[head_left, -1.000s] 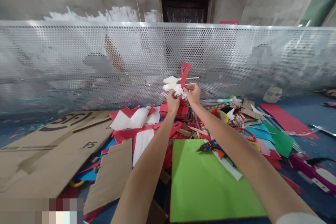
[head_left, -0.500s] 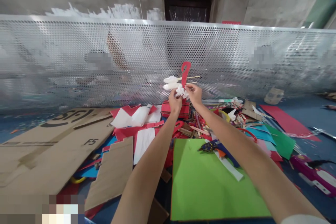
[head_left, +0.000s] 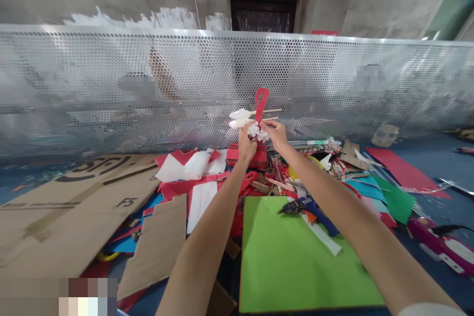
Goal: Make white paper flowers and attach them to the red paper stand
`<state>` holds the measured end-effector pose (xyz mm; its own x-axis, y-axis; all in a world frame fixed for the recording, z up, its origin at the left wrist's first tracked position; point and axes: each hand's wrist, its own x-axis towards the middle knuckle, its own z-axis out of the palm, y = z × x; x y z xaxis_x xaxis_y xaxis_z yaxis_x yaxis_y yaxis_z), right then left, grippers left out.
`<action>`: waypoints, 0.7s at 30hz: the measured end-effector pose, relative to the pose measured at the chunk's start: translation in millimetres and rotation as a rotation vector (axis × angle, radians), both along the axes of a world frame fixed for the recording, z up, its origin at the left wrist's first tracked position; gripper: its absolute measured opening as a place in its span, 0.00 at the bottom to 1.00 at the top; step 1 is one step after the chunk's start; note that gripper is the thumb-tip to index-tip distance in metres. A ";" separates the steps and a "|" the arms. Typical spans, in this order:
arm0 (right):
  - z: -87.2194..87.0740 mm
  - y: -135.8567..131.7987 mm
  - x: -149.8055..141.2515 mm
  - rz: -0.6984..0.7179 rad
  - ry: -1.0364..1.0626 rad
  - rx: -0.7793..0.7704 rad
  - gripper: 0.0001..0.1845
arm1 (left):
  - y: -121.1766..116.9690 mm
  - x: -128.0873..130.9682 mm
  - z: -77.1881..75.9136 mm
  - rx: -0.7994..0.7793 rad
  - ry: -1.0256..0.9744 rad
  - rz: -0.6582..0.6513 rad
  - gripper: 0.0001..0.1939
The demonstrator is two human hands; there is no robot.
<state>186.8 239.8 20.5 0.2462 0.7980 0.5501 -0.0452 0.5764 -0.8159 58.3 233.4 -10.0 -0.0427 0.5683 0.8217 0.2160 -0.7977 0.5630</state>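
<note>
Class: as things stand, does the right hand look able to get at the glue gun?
Probably yes: the glue gun lies over the green board with nothing piled on it, though the right hand would first have to leave the white ruffled piece.

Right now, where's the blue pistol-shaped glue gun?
In the head view, the glue gun lies right of centre on the flat green board, beside a white paper strip.

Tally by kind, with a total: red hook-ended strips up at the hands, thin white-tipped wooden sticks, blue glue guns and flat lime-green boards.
Red hook-ended strip at the hands: 1
Thin white-tipped wooden sticks: 2
Blue glue gun: 1
Flat lime-green board: 1
Total: 5
</note>
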 end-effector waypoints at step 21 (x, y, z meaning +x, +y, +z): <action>29.3 10.1 5.0 0.419 0.092 -0.365 0.14 | -1.6 -4.9 2.2 -0.042 0.079 0.070 0.22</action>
